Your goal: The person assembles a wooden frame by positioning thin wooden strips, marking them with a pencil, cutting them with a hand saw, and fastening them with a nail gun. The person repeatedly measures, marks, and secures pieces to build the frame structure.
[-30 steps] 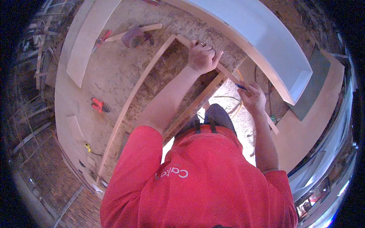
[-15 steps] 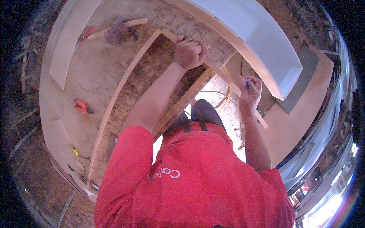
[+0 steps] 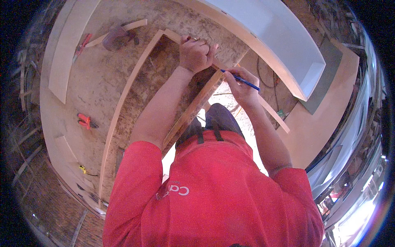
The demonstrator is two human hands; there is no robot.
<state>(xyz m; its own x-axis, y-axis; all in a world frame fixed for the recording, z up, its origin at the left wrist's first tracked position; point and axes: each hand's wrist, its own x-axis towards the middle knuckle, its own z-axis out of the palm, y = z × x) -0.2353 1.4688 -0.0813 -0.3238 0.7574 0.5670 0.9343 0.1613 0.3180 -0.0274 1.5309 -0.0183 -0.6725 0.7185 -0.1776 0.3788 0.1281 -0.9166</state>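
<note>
A thin wooden strip (image 3: 273, 113) lies across the far end of a long wooden piece (image 3: 197, 103) with a dark, stained edge. My left hand (image 3: 196, 53) is closed round the strip near its far left end and presses it there. Between the fingers of my right hand (image 3: 243, 86) is a slim blue pencil (image 3: 249, 83). Its tip touches or nearly touches the strip where the strip meets the long piece, just right of my left hand. Beyond my right hand the strip's free end sticks out, lower right. A second long strip (image 3: 119, 109) runs down on the left.
At the upper right stands a white panel with wooden edges (image 3: 284, 45), beside a grey-green sheet (image 3: 325, 78). Red-handled pliers (image 3: 85, 120), a small yellow tool (image 3: 83, 168), a dark purple object (image 3: 117, 38) and a pale board (image 3: 68, 57) lie at left. Cables lie behind my right hand.
My right hand has moved left and away from me along the strip, bringing the pencil to the joint beside my left hand. My left hand keeps its grip on the strip.
</note>
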